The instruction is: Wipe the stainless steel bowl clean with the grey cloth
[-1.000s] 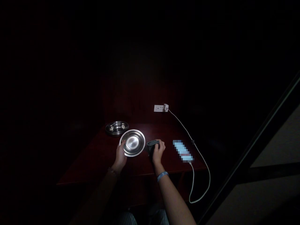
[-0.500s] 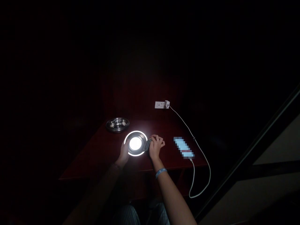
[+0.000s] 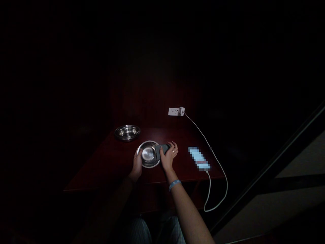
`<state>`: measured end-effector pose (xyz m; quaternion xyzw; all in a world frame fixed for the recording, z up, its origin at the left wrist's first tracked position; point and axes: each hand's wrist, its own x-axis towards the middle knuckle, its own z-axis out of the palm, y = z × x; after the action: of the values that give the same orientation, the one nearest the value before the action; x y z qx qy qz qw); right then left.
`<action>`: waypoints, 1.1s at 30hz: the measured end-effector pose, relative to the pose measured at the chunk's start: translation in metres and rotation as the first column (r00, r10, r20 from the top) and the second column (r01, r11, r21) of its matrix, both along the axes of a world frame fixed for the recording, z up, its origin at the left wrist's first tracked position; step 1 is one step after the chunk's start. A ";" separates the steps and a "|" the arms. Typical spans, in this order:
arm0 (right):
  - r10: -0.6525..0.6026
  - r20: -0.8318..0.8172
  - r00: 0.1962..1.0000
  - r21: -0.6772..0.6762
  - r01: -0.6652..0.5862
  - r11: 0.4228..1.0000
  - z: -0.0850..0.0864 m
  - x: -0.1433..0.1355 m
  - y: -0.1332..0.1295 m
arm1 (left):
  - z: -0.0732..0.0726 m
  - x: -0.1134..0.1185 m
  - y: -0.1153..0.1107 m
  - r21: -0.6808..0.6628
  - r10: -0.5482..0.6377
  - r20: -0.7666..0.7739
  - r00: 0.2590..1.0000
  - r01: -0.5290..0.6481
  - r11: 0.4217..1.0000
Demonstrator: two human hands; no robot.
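A shiny metal bowl [image 3: 148, 154] is tilted toward the camera above the dark red table, its inside showing. My left hand [image 3: 137, 165] grips its left rim, with the thumb over the edge. At the right rim my right hand [image 3: 168, 156] holds a grey cloth [image 3: 158, 151], which lies over the rim and part of the inner wall. The right thumb presses on the cloth; the other fingers are bent behind it. A ring and a blue wristband are on the right hand and wrist.
Other metal bowls [image 3: 127, 133], seemingly stacked, stand at the table's back left. A phone with a blurred screen [image 3: 199, 158] lies on the table [image 3: 101, 169] at the right. Its white cable [image 3: 228, 184] hangs past the edge and loops up to a charger in the wall socket [image 3: 173, 111].
The bright glare in the bowl is gone and its inside shows. The cloth has unfolded over the right rim, with the right thumb now on it.
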<state>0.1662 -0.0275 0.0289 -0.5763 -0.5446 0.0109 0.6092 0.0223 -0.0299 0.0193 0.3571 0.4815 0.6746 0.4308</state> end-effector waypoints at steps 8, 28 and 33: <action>0.118 -0.070 0.991 -0.010 -0.119 0.993 0.001 0.001 0.000 | -0.001 0.001 -0.003 0.019 -0.032 0.110 0.993 0.030 0.999; 0.439 -0.397 0.806 0.003 -0.478 0.878 0.001 0.002 0.004 | 0.023 0.001 0.027 0.136 -0.111 0.101 0.989 0.097 0.986; 0.505 -0.526 0.685 -0.006 -0.597 0.803 -0.002 -0.002 0.019 | 0.022 0.002 0.030 0.159 -0.146 0.180 0.973 0.118 0.980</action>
<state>0.1647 -0.0085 0.0266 -0.4136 -0.5128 0.3908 0.6428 0.0239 -0.0003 0.0415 0.3530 0.3623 0.7091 0.4913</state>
